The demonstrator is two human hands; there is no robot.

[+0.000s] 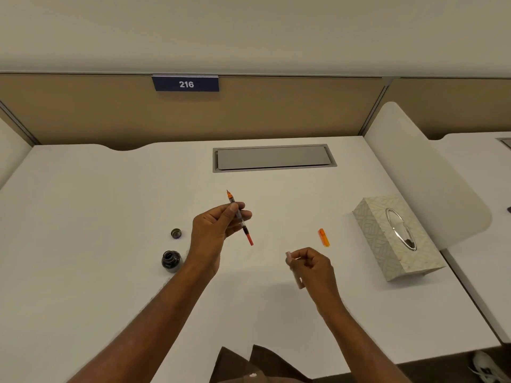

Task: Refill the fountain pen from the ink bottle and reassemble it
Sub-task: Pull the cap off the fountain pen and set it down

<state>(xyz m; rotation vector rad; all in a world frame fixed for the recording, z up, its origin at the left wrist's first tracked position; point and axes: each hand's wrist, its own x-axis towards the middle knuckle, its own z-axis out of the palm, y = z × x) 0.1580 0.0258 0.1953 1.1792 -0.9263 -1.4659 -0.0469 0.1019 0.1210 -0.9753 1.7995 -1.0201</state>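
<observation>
My left hand [218, 230] holds the pen's inner section [240, 218] above the white desk, nib pointing away and up, with its orange-red converter end toward me. My right hand [312, 268] is closed around a pale, translucent pen barrel [293, 269], which sticks out on the hand's left side. The open ink bottle [171, 260] stands on the desk left of my left forearm. Its round lid [176, 233] lies just beyond it. An orange pen cap [323, 237] lies on the desk to the right of both hands.
A patterned tissue box [398, 239] sits at the right. A grey cable hatch [273, 158] is set into the desk [110, 203] at the back, below a partition with a "216" sign [185, 83]. A curved white divider [420, 167] stands at the right edge.
</observation>
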